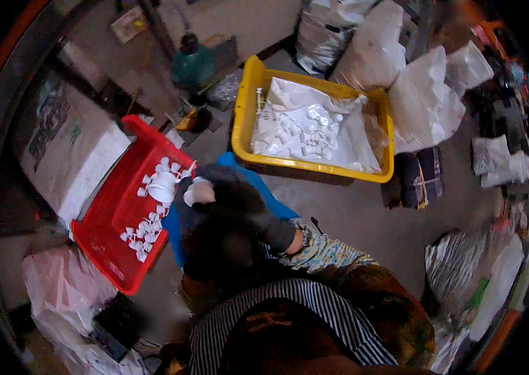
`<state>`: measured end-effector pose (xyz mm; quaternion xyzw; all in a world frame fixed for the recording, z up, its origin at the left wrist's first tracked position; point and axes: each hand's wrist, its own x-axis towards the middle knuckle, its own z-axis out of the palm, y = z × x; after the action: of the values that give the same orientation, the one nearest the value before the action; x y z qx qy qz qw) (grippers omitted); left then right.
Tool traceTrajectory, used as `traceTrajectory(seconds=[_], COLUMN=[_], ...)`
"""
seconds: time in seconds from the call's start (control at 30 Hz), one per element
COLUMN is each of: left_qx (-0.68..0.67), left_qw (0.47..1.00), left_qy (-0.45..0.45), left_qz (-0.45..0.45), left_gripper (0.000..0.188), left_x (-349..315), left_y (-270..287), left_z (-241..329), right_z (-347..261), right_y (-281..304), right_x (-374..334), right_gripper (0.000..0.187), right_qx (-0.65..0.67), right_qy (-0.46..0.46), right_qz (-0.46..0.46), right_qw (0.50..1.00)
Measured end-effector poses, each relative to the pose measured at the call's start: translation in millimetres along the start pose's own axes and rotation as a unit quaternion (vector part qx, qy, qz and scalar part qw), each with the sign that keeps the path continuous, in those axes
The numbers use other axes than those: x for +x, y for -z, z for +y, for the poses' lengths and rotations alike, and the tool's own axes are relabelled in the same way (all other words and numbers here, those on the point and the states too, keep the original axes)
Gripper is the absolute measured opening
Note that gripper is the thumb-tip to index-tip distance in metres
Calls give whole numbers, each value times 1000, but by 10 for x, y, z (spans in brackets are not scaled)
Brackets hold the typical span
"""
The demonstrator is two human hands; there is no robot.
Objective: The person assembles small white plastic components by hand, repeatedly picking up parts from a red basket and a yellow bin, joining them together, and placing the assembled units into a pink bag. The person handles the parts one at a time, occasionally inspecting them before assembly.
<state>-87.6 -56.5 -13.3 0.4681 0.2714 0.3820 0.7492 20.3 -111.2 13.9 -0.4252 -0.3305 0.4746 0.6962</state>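
Dark gloves cover my two hands, which meet in front of my body beside the red tray (107,215). A small white plastic part (198,192) shows at their far side. My left hand (184,209) is closed on it. Close against it lies my right hand (245,203), its fingers lost in shadow and blur. In the red tray are several white plastic pieces (145,234) with short stems, and a larger round white piece (162,187). Blue material (264,190) shows beneath and beyond my hands.
Ahead stands a yellow crate (314,165) with a white sheet and many white parts inside. Filled plastic sacks (424,106) stand right of it, beside a dark folded bundle (424,178). A large white sack (74,150) is left of the tray; plastic bags (67,284) lie nearer.
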Motion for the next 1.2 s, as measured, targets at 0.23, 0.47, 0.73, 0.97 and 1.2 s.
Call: traceTrajectory(seconds=[0.23,0.47,0.73,0.97,1.2], left_qx=[507,424,348,397,422], left_qw=[834,881,926,910,900], left_qy=[-61,-25,8,9,-56], left_qz=[-211,-209,-148,-116,-98], left_gripper=[44,53,38,30,34], left_x=[-147,178,419,666,958], left_y=[-335,-513,-830,-643,-639], left_z=[381,353,84,-237,-345], right_z=[-185,-519,-365,-205,13], right_y=[648,896,1126,1221,1233], right_x=[-70,-248,-175,92,428], right_gripper=[41,43,48,42,43], right_qx=[-277,-462,-349,-208,-298], right_qy=[80,135,192,116,93], right_qz=[11,-21,39,99,128], right_qw=[958,876,916,966,941])
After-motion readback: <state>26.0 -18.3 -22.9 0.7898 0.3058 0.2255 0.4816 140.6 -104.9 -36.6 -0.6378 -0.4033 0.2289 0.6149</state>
